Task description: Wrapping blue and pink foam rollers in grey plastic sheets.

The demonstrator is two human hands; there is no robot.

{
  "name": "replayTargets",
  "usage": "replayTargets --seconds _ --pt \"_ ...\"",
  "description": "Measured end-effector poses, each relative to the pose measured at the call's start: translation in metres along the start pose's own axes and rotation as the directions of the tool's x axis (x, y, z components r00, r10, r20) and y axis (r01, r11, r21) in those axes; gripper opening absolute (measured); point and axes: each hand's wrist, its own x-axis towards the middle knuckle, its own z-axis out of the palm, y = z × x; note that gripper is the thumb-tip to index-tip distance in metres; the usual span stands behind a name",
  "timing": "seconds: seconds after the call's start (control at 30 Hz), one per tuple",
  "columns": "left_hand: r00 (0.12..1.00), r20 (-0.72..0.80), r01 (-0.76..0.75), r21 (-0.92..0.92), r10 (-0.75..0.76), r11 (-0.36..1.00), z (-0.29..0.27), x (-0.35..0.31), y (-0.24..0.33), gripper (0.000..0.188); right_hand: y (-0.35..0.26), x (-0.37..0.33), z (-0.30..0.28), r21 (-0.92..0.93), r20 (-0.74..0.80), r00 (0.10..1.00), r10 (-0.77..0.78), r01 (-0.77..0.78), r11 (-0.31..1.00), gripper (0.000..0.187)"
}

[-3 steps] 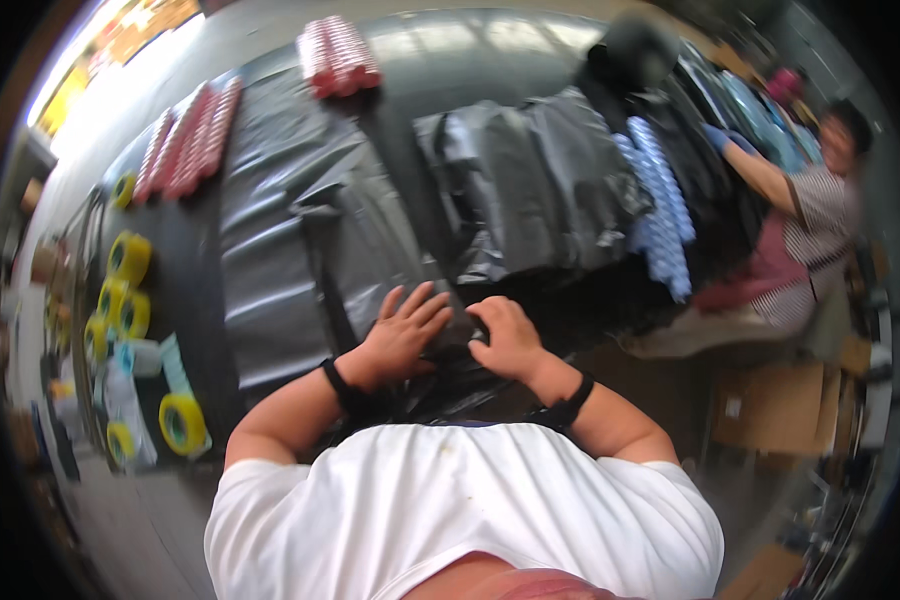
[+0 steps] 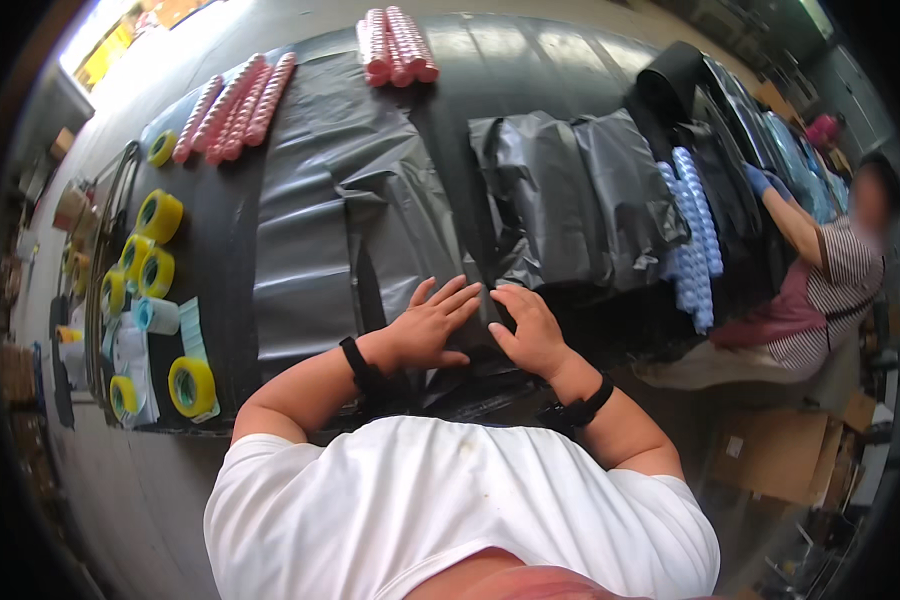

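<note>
My left hand [image 2: 432, 328] lies palm down on a grey plastic bag [image 2: 400, 210], its fingers stretched out and slightly apart. Close by on the right, my right hand [image 2: 532, 338] rests at the near end of the same grey sheeting, thumb apart from its loosely bent fingers, with nothing visible between them. The fingertips of both hands almost meet. Another flat grey plastic layer [image 2: 300, 270] lies left of the bag. To the right sits a pile of folded grey bags [image 2: 550, 200], untouched by either hand.
Rolls of yellow-cored tape [image 2: 158, 216] stand at the table's left. Pink wrapped rolls [image 2: 238, 112] and more pink rolls [image 2: 398, 48] lie at the far side. Blue bubbled rolls [image 2: 690, 240] lie right, near a co-worker [image 2: 820, 270] in blue gloves. A cardboard box [image 2: 775, 450] stands below.
The whole view has shifted, so the table's things sit farther right and mostly higher. My left hand's fingers are closer together; both hands stay near the bag's near end.
</note>
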Motion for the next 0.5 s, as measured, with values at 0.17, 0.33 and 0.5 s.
replayTargets --seconds 0.17,0.33,0.5 --pt "0.947 -0.174 0.282 0.059 -0.269 0.957 -0.055 0.048 -0.065 0.065 0.025 0.087 0.007 -0.027 0.148 0.986 -0.081 0.086 0.996 0.057" --pt "0.869 -0.360 0.370 0.016 -0.340 0.929 -0.040 0.094 -0.190 0.053 0.012 0.178 0.057 -0.075 0.280 0.956 -0.089 0.114 0.991 0.067" --pt "0.924 -0.250 0.192 -0.353 -0.290 0.916 -0.010 0.110 -0.294 0.046 0.009 0.228 0.059 -0.102 0.368 0.920 0.134 -0.104 0.989 0.057"
